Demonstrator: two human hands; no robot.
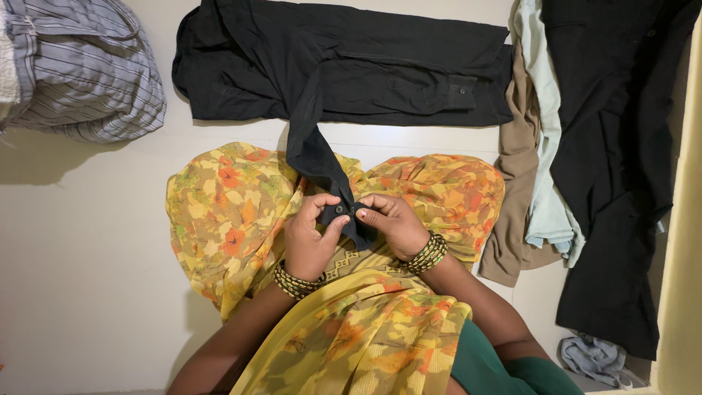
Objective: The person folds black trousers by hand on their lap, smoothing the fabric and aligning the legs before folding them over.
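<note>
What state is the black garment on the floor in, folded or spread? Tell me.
Spread. The black garment lies flat across the floor, one end pulled to the lap, where the left hand and right hand pinch it.

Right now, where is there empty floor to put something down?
Bare floor lies left of the flowered yellow sari, below the striped shirt. A thin strip runs under the black trousers. The right is crowded: brown cloth, pale green cloth, black garment.

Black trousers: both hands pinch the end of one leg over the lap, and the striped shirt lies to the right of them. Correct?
Not quite. The head view shows the striped shirt at upper left. Both the left hand and right hand do pinch the black trousers over the lap.
</note>
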